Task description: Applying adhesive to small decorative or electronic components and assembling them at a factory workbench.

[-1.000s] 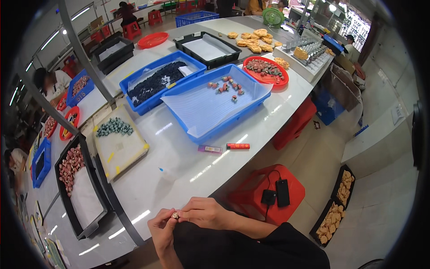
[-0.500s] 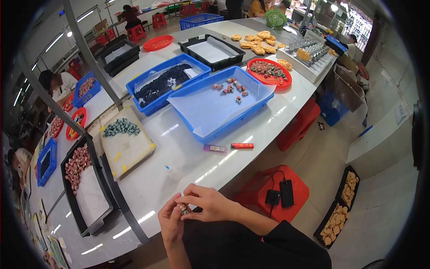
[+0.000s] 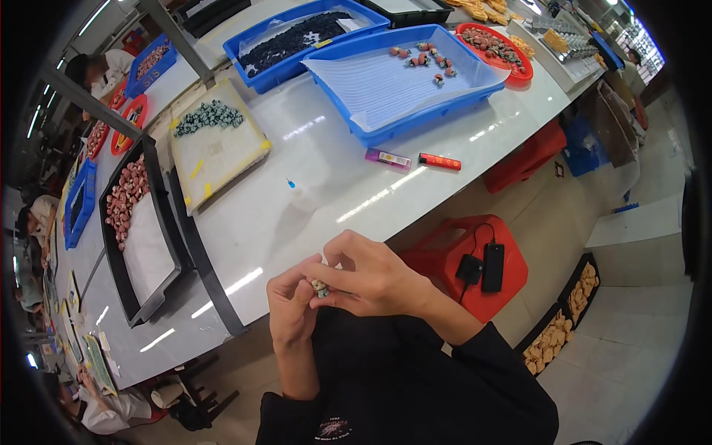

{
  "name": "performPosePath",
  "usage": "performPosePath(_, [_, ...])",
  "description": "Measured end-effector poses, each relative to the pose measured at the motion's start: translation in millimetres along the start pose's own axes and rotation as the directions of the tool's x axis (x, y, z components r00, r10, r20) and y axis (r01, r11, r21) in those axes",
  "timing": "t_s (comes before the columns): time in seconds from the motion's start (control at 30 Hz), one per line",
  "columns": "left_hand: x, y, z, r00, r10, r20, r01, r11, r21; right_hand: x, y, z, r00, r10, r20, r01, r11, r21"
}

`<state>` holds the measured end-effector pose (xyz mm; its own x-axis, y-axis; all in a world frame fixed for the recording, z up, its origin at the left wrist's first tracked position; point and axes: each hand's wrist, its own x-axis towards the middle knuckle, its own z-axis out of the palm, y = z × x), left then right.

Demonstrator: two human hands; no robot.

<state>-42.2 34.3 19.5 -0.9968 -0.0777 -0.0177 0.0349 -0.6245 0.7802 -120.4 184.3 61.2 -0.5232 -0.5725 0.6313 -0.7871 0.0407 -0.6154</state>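
My left hand (image 3: 291,308) and my right hand (image 3: 368,276) meet just below the near edge of the white table (image 3: 311,200). Between their fingertips they pinch one small pale beaded piece (image 3: 320,287). The right hand's fingers curl over the piece from above, and the left hand holds it from below. Both forearms, in black sleeves, come up from the lower edge. Most of the piece is hidden by my fingers.
A big blue tray (image 3: 400,78) with a few small pieces lies across the table, a purple lighter (image 3: 387,158) and a red lighter (image 3: 439,161) in front of it. A yellow-rimmed tray (image 3: 222,159), a black tray (image 3: 137,230), a red stool (image 3: 475,259) with black devices.
The view has tipped down and closer, so my hands sit higher and larger in the picture. Both hands still hold the small piece together; the fingers have shifted a little around it.
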Motion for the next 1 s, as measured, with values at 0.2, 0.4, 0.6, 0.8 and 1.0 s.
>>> performPosePath(0.2, [-4, -1, -1, 1.0, 0.019, 0.007, -0.02, 0.999, 0.049, -5, 2, 1, 0.994, -0.114, -0.003, 0.113, 0.991, -0.075])
performPosePath(0.4, [-1, 0, -5, 0.998, -0.022, 0.056, 0.019, 0.998, 0.053, -8, 7, 6, 0.987, -0.157, 0.018, 0.158, 0.982, -0.105])
performPosePath(0.6, [-7, 0, -21, 0.994, -0.098, -0.044, 0.106, 0.962, 0.253, -8, 10, 6, 0.997, -0.051, 0.053, 0.051, 0.999, 0.003])
performPosePath(0.8, [-23, 35, -42, 0.989, 0.068, -0.13, -0.026, 0.952, 0.304, 23, 19, -24, 0.995, 0.063, -0.083, -0.063, 0.998, 0.008])
performPosePath(1.0, [14, 114, -120, 0.921, 0.328, -0.211, -0.057, 0.649, 0.759, 50, 86, -87, 0.892, 0.203, -0.404, -0.395, 0.783, -0.48])
